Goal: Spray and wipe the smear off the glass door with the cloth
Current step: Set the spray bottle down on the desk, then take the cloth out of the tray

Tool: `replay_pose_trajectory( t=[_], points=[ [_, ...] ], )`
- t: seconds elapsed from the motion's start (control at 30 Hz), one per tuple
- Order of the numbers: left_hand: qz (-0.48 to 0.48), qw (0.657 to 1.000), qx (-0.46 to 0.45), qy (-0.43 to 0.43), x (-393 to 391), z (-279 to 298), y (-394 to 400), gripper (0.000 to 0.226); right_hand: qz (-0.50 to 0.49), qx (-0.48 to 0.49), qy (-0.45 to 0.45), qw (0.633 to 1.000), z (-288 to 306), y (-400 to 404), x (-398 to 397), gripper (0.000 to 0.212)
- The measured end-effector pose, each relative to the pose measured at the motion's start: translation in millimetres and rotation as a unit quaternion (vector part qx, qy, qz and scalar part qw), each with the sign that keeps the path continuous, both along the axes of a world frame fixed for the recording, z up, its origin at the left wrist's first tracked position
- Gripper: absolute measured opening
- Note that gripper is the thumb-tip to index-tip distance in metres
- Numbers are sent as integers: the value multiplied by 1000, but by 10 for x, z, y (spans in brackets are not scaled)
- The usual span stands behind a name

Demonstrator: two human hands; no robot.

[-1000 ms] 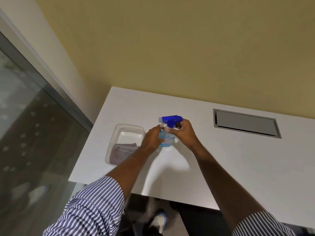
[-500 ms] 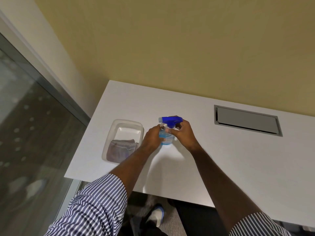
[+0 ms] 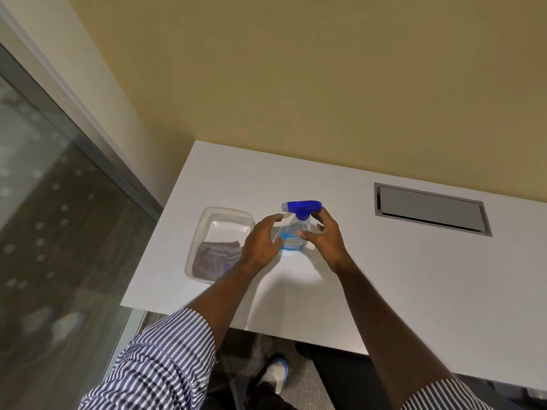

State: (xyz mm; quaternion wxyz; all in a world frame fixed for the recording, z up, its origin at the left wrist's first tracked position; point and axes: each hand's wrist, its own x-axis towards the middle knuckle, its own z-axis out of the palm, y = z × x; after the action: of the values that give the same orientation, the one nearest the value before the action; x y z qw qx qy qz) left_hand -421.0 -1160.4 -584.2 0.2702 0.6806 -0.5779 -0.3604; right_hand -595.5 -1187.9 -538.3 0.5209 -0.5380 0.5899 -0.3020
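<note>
1. the spray bottle (image 3: 294, 232) stands straight up on the white table (image 3: 384, 276), its long way going up and down. its blue top points its nozzle to the left, toward the glass door (image 3: 53, 232).
2. the cloth (image 3: 213, 257) lies folded in the clear tub (image 3: 233, 213), just left of the bottle.
3. the left hand (image 3: 262, 242) is beside the bottle with fingers spread and loose. it holds nothing.
4. the right hand (image 3: 324, 236) is on the other side, fingers apart and a little bent, thumb close to the bottle. i cannot tell if it touches.
5. the lower part of the bottle is partly hidden by the hands. the words on its label are too small to read. the smear on the glass is hard to make out.
</note>
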Motion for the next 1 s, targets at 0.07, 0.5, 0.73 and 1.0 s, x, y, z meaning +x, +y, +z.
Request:
replay_pose_trajectory(
  t=[0.07, 0.5, 0.73, 1.0],
  points=[
    [2, 1000, -29, 0, 98, 26, 74, 55, -26, 5, 1, 1000, -29, 81, -1, 71],
    [-53, 988, -104, -105, 1171, 111, 463, 42, -301, 99, -78, 945, -405, 1030, 546, 36],
    [-66, 983, -29, -171, 1736, -56, 515, 44, -200, 91, 8, 976, -506, 1204, 1188, 39],
    [-112, 934, -102, -324, 1898, -169, 549, 44, -23, 75, 216, 973, -645, 966, 1797, 56]
  ],
)
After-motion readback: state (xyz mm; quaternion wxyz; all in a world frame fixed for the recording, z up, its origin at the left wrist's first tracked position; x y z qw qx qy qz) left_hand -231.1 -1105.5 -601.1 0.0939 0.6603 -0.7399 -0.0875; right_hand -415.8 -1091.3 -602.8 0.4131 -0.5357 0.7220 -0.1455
